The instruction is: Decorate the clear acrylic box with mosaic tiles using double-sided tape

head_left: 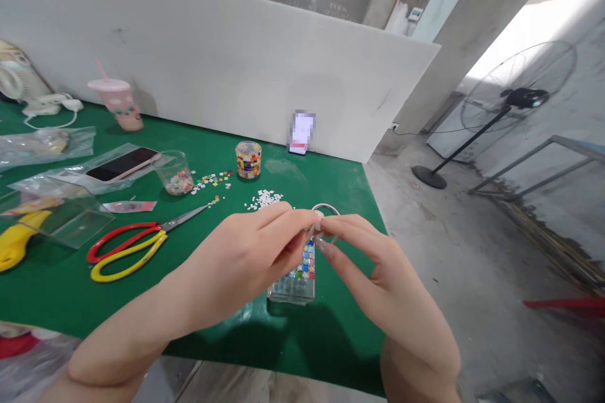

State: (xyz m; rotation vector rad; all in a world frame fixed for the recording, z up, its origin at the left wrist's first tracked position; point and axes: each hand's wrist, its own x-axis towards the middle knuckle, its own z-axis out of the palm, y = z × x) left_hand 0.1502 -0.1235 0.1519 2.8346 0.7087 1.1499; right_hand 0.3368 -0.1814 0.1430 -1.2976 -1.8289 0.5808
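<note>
My left hand (265, 258) is closed, its fingertips pinched together in front of me. Right at those fingertips, my right hand (373, 258) is closed too, and a small whitish piece (318, 222) shows where the two meet. The arc of a thin pale ring (326, 206) shows behind the right fingers; whether it is held or lies behind them I cannot tell. Beneath the hands sits a clear box (292, 289) with rows of coloured mosaic tiles (308, 258) on it, partly hidden by the left hand. White tiles (265, 199) lie in a loose heap just beyond.
Scissors (163, 227) with red and yellow handles lie left, near a clear cup of tiles (179, 179). A mosaic-covered jar (248, 160) and a propped phone (301, 132) stand behind. Another phone (123, 164), a pink tumbler (118, 104) and a yellow-handled tool (21, 239) are farther left.
</note>
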